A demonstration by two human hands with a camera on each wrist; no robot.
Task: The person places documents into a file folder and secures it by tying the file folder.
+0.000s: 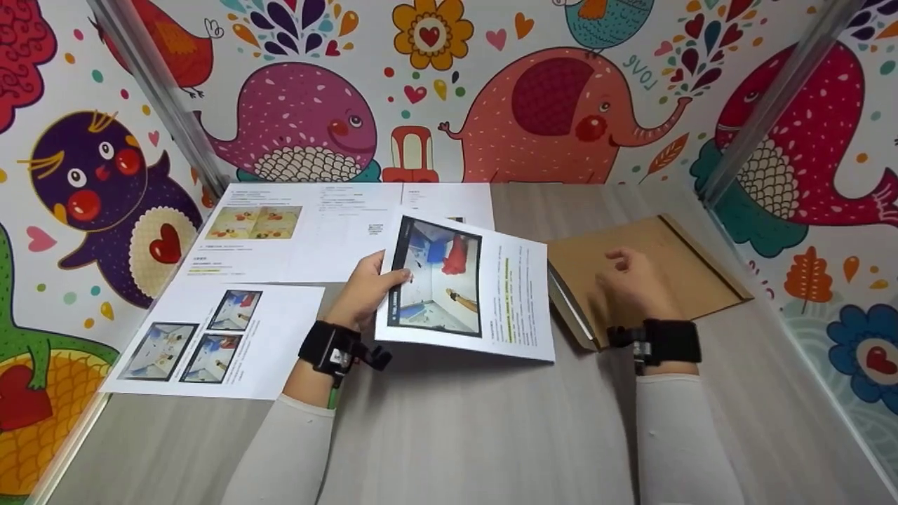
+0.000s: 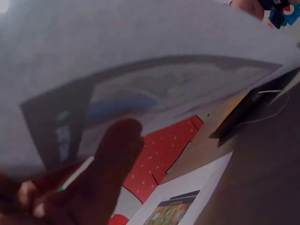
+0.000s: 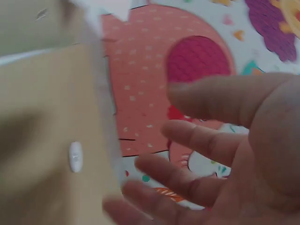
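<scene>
A printed sheet (image 1: 515, 280) with a large dark-framed picture and yellow-highlighted text is raised above the table. My left hand (image 1: 361, 289) pinches its left edge, thumb over the picture; the thumb also shows against the sheet in the left wrist view. Above a brown kraft folder (image 1: 663, 263) is my right hand (image 1: 642, 284), holding nothing. Its fingers are loosely bent and spread apart in the right wrist view. There a small white oval button (image 3: 75, 157) shows on the folder, whose near-left side reveals white paper inside.
Several printed pages lie on the left of the grey table (image 1: 456, 435): a sheet with three pictures (image 1: 287, 337) in front, others with text (image 1: 337, 245) against the back wall. Cartoon-patterned walls (image 1: 421, 91) enclose the back and both sides.
</scene>
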